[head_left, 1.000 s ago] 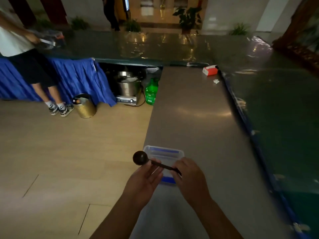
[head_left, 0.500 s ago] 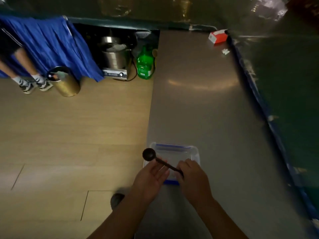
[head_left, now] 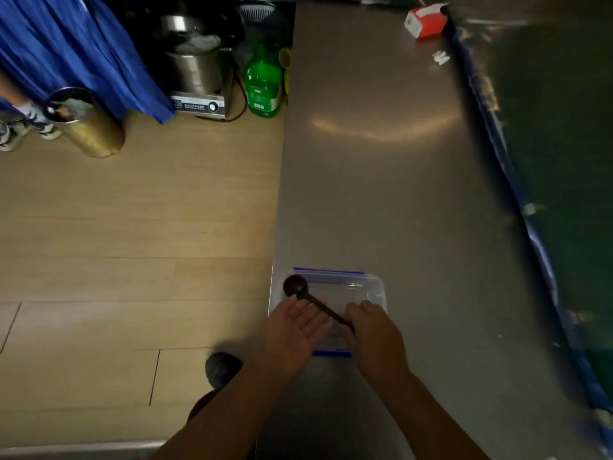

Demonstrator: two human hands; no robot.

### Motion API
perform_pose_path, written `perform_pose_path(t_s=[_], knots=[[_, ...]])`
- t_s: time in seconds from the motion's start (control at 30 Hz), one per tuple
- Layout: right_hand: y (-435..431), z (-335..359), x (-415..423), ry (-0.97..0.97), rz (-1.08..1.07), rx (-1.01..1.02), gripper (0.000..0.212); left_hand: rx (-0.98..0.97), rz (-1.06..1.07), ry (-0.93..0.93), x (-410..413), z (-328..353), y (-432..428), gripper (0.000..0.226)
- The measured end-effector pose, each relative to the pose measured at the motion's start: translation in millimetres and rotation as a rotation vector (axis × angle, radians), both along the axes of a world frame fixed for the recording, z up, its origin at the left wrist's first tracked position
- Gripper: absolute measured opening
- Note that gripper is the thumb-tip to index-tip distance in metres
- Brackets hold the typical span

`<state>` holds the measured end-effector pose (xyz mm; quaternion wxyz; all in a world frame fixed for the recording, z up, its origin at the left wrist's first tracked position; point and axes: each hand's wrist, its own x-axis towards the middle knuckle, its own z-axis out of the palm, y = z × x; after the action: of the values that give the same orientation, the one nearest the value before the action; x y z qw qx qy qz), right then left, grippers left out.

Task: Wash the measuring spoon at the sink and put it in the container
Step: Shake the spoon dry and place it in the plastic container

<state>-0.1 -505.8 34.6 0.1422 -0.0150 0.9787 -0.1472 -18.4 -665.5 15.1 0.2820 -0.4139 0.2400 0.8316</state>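
A dark measuring spoon [head_left: 296, 287] with a round bowl and thin handle hangs over a clear plastic container with blue clips [head_left: 373, 284] at the near left edge of the steel counter [head_left: 381, 180]. My right hand [head_left: 373, 336] pinches the end of the spoon's handle. Palm up, my left hand [head_left: 292, 333] lies just under the handle with its fingers spread, holding nothing. The spoon's bowl sits above the container's far left corner. Both hands cover the container's near half.
A red and white small box [head_left: 426, 19] lies at the counter's far end. On the wooden floor to the left stand a green bottle [head_left: 263, 83], a steel pot on a cooker [head_left: 197, 74], a brass bin [head_left: 88, 122] and a blue cloth [head_left: 76, 51]. A person's shoes [head_left: 20, 127] show far left.
The view has tilted down toward the counter. The spoon has come from beyond the container's left edge to over the container, with my right hand still on its handle.
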Motion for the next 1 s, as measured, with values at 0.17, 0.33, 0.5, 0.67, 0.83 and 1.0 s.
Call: perform_pose_path(t_s=[0.17,0.33,0.5,0.67,0.83,1.0], knots=[[4,-7,1,-0.031,0.011,0.018,0.015,-0.016,-0.009,-0.029,5,-7,3,0.043],[-1,-11,-3,-0.044,0.021,0.018,0.017,-0.023,0.004,-0.039,0,-12,4,0.045],[-3,-11,-7,-0.057,0.008,0.024,0.022,-0.028,0.005,-0.038,-3,-12,5,0.046],[-2,-12,-7,-0.052,0.004,0.020,0.021,-0.014,0.021,-0.042,-3,-13,8,0.045],[-3,-16,-7,-0.038,0.001,0.015,0.018,-0.004,0.011,-0.037,-2,-13,9,0.036],[-3,-19,-8,-0.034,-0.017,0.008,0.019,-0.012,0.000,-0.022,-2,-14,11,0.032]])
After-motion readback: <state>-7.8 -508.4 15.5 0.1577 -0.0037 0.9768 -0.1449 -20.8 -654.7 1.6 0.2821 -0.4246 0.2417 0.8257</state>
